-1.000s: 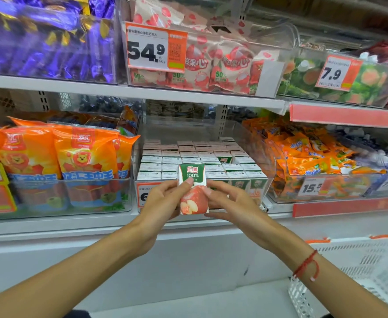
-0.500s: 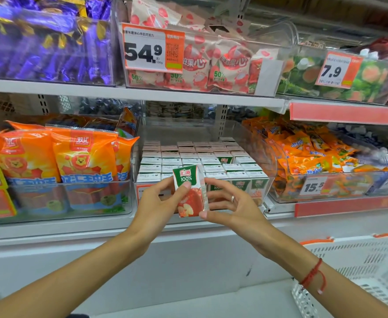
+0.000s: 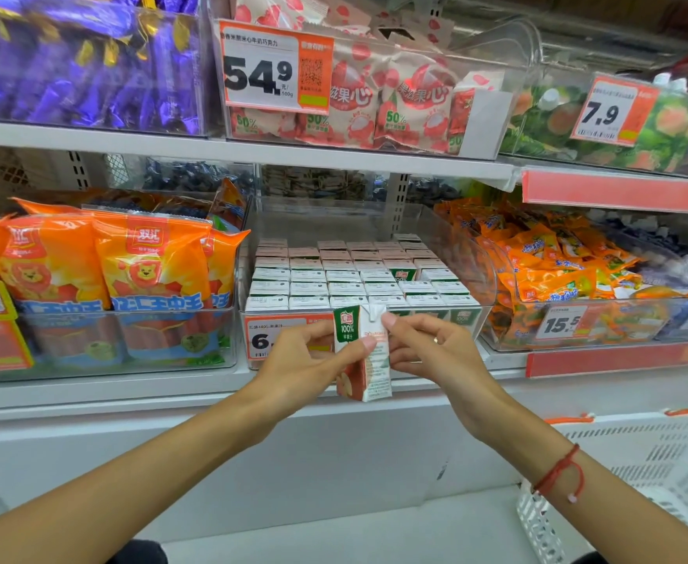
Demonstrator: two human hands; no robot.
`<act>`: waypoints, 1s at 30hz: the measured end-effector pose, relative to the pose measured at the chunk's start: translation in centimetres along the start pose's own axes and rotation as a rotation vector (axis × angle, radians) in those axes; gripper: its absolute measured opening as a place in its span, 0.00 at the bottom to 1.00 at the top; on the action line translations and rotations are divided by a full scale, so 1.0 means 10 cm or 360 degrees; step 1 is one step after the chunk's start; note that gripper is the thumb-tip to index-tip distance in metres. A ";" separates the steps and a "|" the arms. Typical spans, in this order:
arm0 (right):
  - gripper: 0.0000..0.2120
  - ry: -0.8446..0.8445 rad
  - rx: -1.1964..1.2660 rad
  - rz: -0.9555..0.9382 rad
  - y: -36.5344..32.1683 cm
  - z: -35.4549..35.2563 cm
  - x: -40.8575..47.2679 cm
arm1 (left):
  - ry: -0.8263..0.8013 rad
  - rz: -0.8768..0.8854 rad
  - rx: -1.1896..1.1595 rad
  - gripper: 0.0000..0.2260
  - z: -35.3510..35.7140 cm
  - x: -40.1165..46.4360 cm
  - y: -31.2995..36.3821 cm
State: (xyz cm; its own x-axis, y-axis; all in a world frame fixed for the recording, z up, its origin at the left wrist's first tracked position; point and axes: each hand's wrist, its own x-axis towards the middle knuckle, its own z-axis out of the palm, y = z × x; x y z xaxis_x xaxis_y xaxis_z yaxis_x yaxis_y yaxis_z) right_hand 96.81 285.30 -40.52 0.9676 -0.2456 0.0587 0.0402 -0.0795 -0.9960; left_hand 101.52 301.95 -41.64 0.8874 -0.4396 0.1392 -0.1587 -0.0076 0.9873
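Inspection looks to be the step in hand: a small green-and-white juice carton (image 3: 360, 356) is held upright in the air, just in front of the shelf edge (image 3: 130, 390) and clear of everything on it. It sits corner-on to the camera, so both its green front and its white printed side panel show.

The left hand (image 3: 305, 360) pinches the carton from its left side, thumb across the front face and fingers curled out of sight behind. The right hand (image 3: 435, 352) takes the opposite side with curled fingers, its index fingertip on the folded top corner. Both hands are therefore closed on the carton, and neither carries it alone.

Directly behind it stands the clear plastic bin (image 3: 486, 274) packed with rows of matching cartons (image 3: 342, 278). An orange price tag (image 3: 269, 339) on the bin front is partly hidden by the left hand. A white perforated plastic basket (image 3: 639, 462) waits low on the person's right, well apart from the carton.

My reading is that the carton is being checked before a choice is made. If it is kept, the next move calls for one hand to let go, most likely the left. The right would then carry the carton down and across to the basket, needing a firmer wrap than fingertips on a corner. If it is rejected, it needs a free slot in the bin's rows.
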 end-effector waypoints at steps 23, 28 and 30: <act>0.22 -0.0018 -0.0436 -0.0164 0.09 0.16 -0.07 | 0.0282 0.0182 -0.0166 0.10 -0.03 0.06 0.04; 0.19 -0.0319 0.0033 0.0171 0.04 0.06 -0.02 | 0.0236 0.0033 -0.0398 0.05 -0.10 0.07 0.05; 0.16 -0.0384 0.0177 0.0242 0.05 0.06 0.00 | 0.0202 -0.0022 -0.0425 0.04 -0.11 0.07 0.06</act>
State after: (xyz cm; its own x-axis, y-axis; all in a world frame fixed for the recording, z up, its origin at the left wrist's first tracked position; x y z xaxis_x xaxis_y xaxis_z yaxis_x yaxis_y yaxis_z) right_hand 96.94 285.85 -41.02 0.9953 -0.0092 -0.0962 -0.0956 0.0503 -0.9941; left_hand 102.50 302.59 -40.85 0.9384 -0.3249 0.1175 -0.0416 0.2316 0.9719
